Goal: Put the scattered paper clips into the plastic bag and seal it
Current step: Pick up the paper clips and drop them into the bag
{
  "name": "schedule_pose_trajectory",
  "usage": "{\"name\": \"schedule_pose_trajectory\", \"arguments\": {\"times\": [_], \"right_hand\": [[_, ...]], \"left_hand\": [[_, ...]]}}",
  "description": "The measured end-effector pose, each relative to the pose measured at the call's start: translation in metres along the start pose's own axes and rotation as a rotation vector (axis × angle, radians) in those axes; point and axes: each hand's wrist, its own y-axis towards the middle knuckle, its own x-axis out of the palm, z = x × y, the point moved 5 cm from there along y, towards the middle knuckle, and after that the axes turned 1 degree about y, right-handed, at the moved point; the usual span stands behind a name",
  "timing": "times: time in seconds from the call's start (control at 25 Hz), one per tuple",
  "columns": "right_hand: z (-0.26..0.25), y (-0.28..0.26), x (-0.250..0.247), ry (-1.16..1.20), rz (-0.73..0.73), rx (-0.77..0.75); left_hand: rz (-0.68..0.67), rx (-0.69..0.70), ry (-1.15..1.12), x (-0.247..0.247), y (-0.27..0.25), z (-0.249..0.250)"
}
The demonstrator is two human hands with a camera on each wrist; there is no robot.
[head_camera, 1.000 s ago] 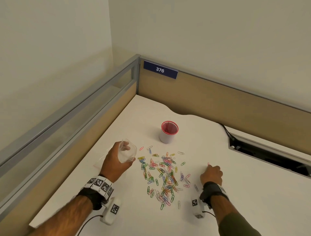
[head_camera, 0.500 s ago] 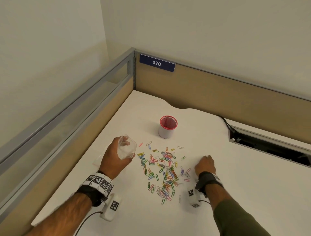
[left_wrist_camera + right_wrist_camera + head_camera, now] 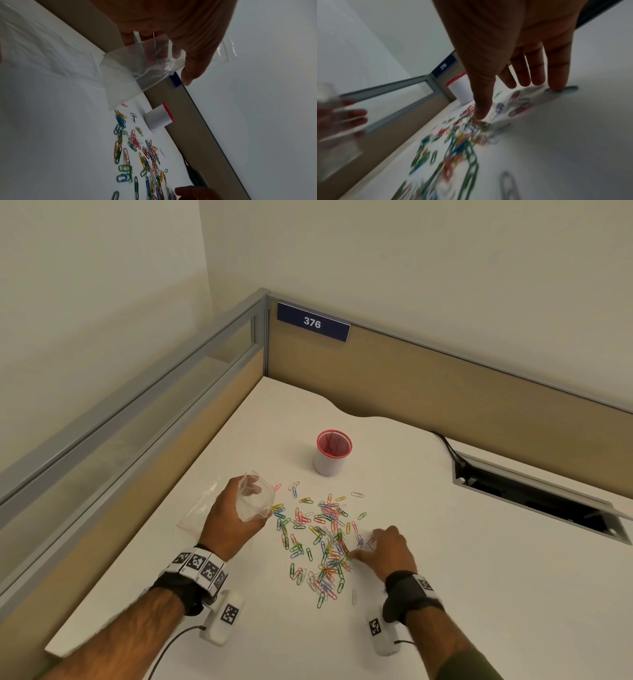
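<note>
Many coloured paper clips (image 3: 322, 539) lie scattered in the middle of the white desk (image 3: 496, 577). My left hand (image 3: 239, 515) holds a small clear plastic bag (image 3: 256, 501) just above the desk, at the pile's left edge. In the left wrist view the thumb and fingers (image 3: 197, 51) pinch the bag (image 3: 137, 70) near its mouth, over the clips (image 3: 137, 151). My right hand (image 3: 368, 544) lies at the pile's right edge. Its fingers (image 3: 556, 75) are spread and straight, tips down on the desk among blurred clips (image 3: 462, 135).
A white cup with a red rim (image 3: 333, 453) stands behind the clips. A second clear plastic sheet or bag (image 3: 200, 510) lies flat to the left of my left hand. A dark cable slot (image 3: 534, 498) opens at the right. Partition walls (image 3: 445, 392) close the back and left.
My right hand has slid left into the pile's right edge with its fingers now spread, and clips there have bunched against it. The left hand keeps the bag in place.
</note>
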Motion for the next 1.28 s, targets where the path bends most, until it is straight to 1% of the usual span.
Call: {"name": "schedule_pose_trajectory", "arguments": {"times": [0.04,0.12,0.24,0.32,0.36,0.44,0.48,0.56,0.64,0.76,0.92,1.0,1.08,1.16,1.28], "right_hand": [[-0.007,-0.004,0.008,-0.035,-0.021,-0.022],[-0.026,-0.005,0.019,0.001,0.008,-0.075],[-0.044,0.004,0.010,0.122,0.078,-0.111],[-0.045,0.009,-0.001,0.163,0.084,-0.125],[-0.045,0.009,-0.004,0.127,0.040,-0.147],[-0.049,0.004,0.001,-0.074,-0.093,-0.208],[-0.052,0.001,0.006,-0.149,-0.129,-0.246],[-0.059,-0.001,0.015,-0.183,-0.101,-0.298],[-0.066,-0.003,0.018,-0.182,-0.014,-0.341],[-0.070,-0.001,0.017,-0.182,0.034,-0.355],[-0.067,0.007,-0.002,-0.008,0.022,-0.251],[-0.072,0.005,-0.020,0.126,0.047,-0.248],[-0.086,-0.003,-0.046,0.285,0.084,-0.293],[-0.110,-0.019,-0.074,0.434,0.111,-0.374],[-0.155,-0.046,-0.105,0.540,0.119,-0.502]], "left_hand": [[-0.002,0.002,0.007,0.001,0.000,0.000],[-0.007,0.011,0.015,0.003,-0.001,0.000],[-0.020,0.016,0.018,0.007,-0.001,0.001],[-0.020,0.013,0.011,0.008,-0.001,0.001],[-0.020,0.014,0.011,0.009,0.000,0.001],[-0.021,0.018,0.006,0.010,0.000,0.001],[-0.022,0.020,-0.001,0.011,0.001,0.001],[-0.024,0.021,-0.011,0.013,0.002,0.001],[-0.027,0.030,-0.008,0.014,0.003,0.003],[-0.030,0.043,-0.008,0.017,0.007,0.004],[-0.034,0.033,0.016,0.019,0.009,0.003],[-0.037,0.017,0.029,0.021,0.010,0.002],[-0.045,0.010,0.036,0.023,0.011,0.001],[-0.051,-0.001,0.042,0.028,0.013,0.000],[-0.063,-0.004,0.037,0.035,0.015,0.004]]}}
